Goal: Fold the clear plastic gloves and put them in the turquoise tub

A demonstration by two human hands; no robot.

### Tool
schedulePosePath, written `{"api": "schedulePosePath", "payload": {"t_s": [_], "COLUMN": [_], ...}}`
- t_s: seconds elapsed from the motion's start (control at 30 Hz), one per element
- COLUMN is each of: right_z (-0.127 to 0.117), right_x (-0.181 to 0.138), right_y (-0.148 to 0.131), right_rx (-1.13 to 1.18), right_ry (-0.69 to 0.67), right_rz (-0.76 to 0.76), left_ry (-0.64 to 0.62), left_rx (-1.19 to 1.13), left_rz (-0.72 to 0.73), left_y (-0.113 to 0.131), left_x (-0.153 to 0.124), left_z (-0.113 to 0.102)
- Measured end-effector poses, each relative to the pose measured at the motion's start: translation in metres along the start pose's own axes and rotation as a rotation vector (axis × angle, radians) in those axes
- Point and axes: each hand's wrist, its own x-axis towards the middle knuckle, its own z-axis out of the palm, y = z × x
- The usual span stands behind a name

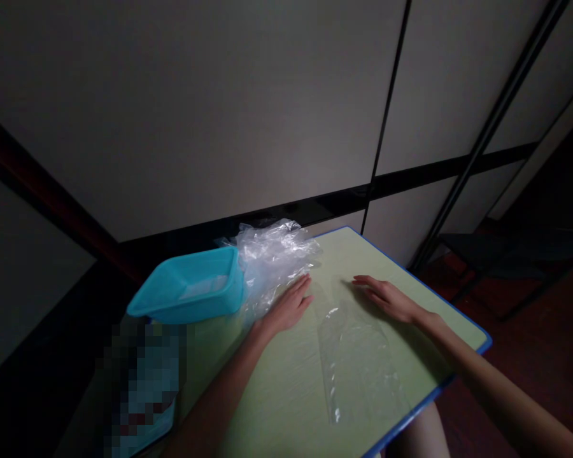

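Observation:
A clear plastic bag (358,356) lies flat along the middle of the pale green table (286,394). My left hand (289,307) rests open and flat on the table just left of the bag's far end, beside a crumpled heap of clear plastic bags (272,257). My right hand (386,297) lies open with fingers stretched out at the bag's far right edge. Neither hand grips anything.
A turquoise plastic tub (191,289) stands at the table's far left, touching the crumpled heap. The table has a blue rim (463,312) and its right edge drops to a dark red floor. A grey panelled wall stands close behind. A blurred patch covers the near left.

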Motion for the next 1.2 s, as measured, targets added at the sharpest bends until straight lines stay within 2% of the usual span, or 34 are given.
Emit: {"api": "schedulePosePath", "payload": {"t_s": [0.2,0.33,0.43,0.57,0.67,0.87,1.07,1.2], "right_z": [0.003,0.003,0.002,0.010,0.024,0.034,0.024,0.025], "right_x": [-0.019,-0.015,-0.010,-0.015,-0.024,-0.031,-0.044,-0.058], "right_y": [0.011,0.014,0.005,-0.017,-0.026,-0.024,-0.035,-0.043], "right_rx": [-0.032,-0.049,-0.066,-0.138,-0.189,-0.247,-0.227,-0.205], "right_ry": [0.017,0.018,0.034,-0.055,-0.155,-0.196,-0.160,-0.181], "right_rz": [0.030,0.044,0.047,-0.103,-0.204,-0.214,-0.198,-0.216], "left_ry": [-0.057,-0.080,-0.075,-0.136,-0.186,-0.213,-0.225,-0.278], "left_rx": [0.018,0.043,0.058,0.090,0.149,0.208,0.182,0.150], "left_rz": [0.049,0.058,0.062,0.195,0.288,0.261,0.350,0.370], "left_y": [0.023,0.029,0.038,0.063,0.076,0.075,0.089,0.093], "left_x": [-0.017,-0.014,-0.010,-0.014,-0.022,-0.028,-0.040,-0.054], "left_z": [0.001,0.003,-0.001,-0.006,-0.001,0.015,0.002,0.003]}}
